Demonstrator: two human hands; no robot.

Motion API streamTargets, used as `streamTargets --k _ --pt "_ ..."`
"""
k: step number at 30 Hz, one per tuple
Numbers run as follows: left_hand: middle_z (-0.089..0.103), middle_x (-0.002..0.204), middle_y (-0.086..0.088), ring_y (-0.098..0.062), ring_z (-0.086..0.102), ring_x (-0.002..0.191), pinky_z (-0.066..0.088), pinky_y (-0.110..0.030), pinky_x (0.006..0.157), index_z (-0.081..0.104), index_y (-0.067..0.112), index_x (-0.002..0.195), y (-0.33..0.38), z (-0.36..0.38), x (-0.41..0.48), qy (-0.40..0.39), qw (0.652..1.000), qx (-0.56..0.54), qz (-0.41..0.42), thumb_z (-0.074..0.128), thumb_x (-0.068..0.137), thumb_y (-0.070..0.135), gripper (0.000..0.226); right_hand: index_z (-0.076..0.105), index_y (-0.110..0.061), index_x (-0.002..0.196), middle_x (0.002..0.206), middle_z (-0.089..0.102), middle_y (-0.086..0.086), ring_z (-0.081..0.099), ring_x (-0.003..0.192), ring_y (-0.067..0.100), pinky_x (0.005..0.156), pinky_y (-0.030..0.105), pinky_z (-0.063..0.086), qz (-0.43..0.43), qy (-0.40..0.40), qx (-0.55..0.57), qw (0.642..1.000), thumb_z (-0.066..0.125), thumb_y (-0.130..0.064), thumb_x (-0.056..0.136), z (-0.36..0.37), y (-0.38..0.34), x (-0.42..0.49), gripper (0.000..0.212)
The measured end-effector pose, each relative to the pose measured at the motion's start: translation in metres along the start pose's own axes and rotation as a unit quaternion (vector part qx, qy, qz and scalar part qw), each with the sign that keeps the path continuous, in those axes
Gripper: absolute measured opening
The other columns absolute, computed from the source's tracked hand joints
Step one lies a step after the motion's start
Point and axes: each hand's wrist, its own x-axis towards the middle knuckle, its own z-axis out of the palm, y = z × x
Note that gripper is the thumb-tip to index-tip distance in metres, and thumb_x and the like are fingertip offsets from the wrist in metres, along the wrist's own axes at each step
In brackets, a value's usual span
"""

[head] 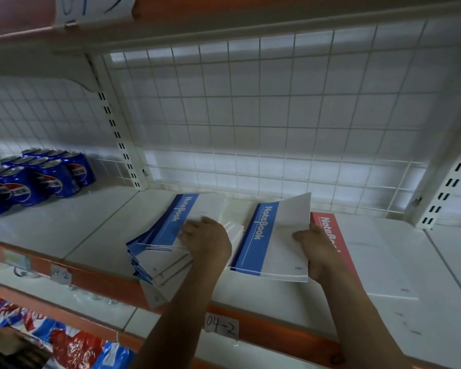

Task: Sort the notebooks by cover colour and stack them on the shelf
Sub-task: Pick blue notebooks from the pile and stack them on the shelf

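- Hands work apart: your left hand [205, 241] lies on top of the blue pile [155, 251], fingers laid over the top cover. This is likely to keep the fanned, slipping books from sliding off the front edge.
- Your right hand [318, 251] pinches a single blue notebook [272, 235] by its right edge, thumb on the cover. It holds the book tilted above the shelf [96, 230], just beside the pile. The book probably belongs on that pile, since the covers match.
- Red notebook [328, 225] lies flat on the shelf to the right, partly behind your right hand, apparently set apart as its own colour group.
- Shelf holds, besides the notebooks, a block of blue cans [37, 177] at the far left, well apart from the books. A wire grid [250, 115] closes its back.
- Blue pile overhangs the shelf front and sits unevenly, so you would do well to square it before adding more.
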Motion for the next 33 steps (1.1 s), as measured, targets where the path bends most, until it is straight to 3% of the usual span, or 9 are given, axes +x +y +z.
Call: streamTargets --k 5,9,11,13,15,17,20,23,33 --pt "0.061 0.118 -0.012 -0.028 0.057 0.108 0.045 -0.031 0.076 0.059 0.006 0.115 0.019 -0.016 -0.018 0.041 0.987 -0.092 0.124 0.050 0.095 0.020 0.026 0.052 -0.018 0.097 0.086 0.059 0.006 0.057 0.075 0.023 0.057 0.031 0.044 -0.009 -0.004 0.014 1.000 0.038 -0.006 0.097 0.001 0.003 0.000 0.019" --pt "0.065 0.105 -0.008 -0.026 0.060 0.094 0.043 -0.031 0.073 0.063 0.013 0.106 0.044 -0.034 -0.056 0.018 0.945 -0.135 0.299 0.039 0.097 0.034 0.033 0.061 -0.015 0.104 0.096 0.069 0.010 0.067 0.087 0.028 0.075 0.038 0.054 0.007 -0.019 0.109 0.994 0.041 -0.034 0.099 0.004 0.002 0.000 0.028" --pt "0.067 0.088 -0.003 -0.021 0.061 0.082 0.044 -0.029 0.066 0.066 0.016 0.095 0.052 -0.033 -0.064 -0.037 0.925 -0.165 0.339 0.038 0.096 0.045 0.041 0.061 -0.011 0.109 0.096 0.070 0.012 0.069 0.083 0.026 0.070 0.036 0.056 -0.011 -0.014 0.107 0.994 0.046 -0.025 0.098 -0.003 0.004 -0.001 0.023" --pt "0.066 0.086 -0.005 -0.023 0.062 0.086 0.046 -0.032 0.072 0.063 0.016 0.083 0.053 -0.033 -0.058 -0.048 0.911 -0.254 0.320 0.037 0.095 0.051 0.045 0.061 -0.010 0.112 0.100 0.070 0.015 0.070 0.083 0.027 0.069 0.037 0.058 -0.048 -0.015 0.080 0.995 0.050 -0.008 0.094 -0.015 0.005 -0.002 0.021" --pt "0.058 0.124 -0.010 -0.027 0.051 0.118 0.041 -0.033 0.095 0.059 0.014 0.114 0.054 -0.028 -0.043 0.046 0.906 -0.333 0.257 0.042 0.096 0.044 0.039 0.064 -0.016 0.104 0.099 0.071 0.008 0.070 0.083 0.023 0.071 0.037 0.057 -0.096 -0.017 0.062 0.993 0.051 -0.003 0.092 -0.027 0.001 -0.007 0.023" --pt "0.038 0.146 -0.013 -0.028 0.036 0.134 0.033 -0.034 0.105 0.030 0.008 0.144 0.054 -0.025 -0.036 0.093 0.886 -0.413 0.192 0.046 0.096 0.039 0.059 0.063 -0.019 0.105 0.095 0.072 -0.001 0.068 0.081 0.016 0.064 0.031 0.054 -0.135 -0.017 0.059 0.989 0.052 -0.005 0.092 -0.035 -0.003 -0.011 0.022" --pt "0.062 0.108 0.002 -0.007 0.062 0.092 0.047 -0.020 0.069 0.042 0.014 0.129 0.059 -0.025 -0.037 0.074 0.792 -0.582 0.170 0.047 0.097 0.030 0.036 0.063 -0.026 0.106 0.099 0.072 -0.009 0.067 0.086 0.012 0.068 0.029 0.053 -0.197 -0.051 0.023 0.979 0.053 -0.007 0.093 -0.043 -0.007 -0.017 0.025" --pt "0.059 0.093 0.012 0.013 0.056 0.074 0.040 -0.004 0.058 0.049 0.013 0.117 0.062 -0.015 -0.039 0.144 0.736 -0.639 0.171 0.048 0.097 0.018 0.020 0.063 -0.029 0.103 0.103 0.070 -0.013 0.066 0.095 0.006 0.076 0.019 0.051 -0.242 -0.035 -0.076 0.967 0.057 -0.006 0.091 -0.045 -0.010 -0.019 0.026" --pt "0.061 0.095 -0.003 -0.008 0.056 0.076 0.039 -0.014 0.059 0.048 0.010 0.104 0.064 0.028 -0.050 0.109 0.718 -0.681 0.095 0.041 0.095 0.006 0.012 0.061 -0.026 0.112 0.109 0.069 -0.003 0.064 0.104 0.020 0.091 0.043 0.051 -0.226 0.042 -0.039 0.972 0.053 -0.005 0.077 -0.027 0.025 -0.021 0.041"
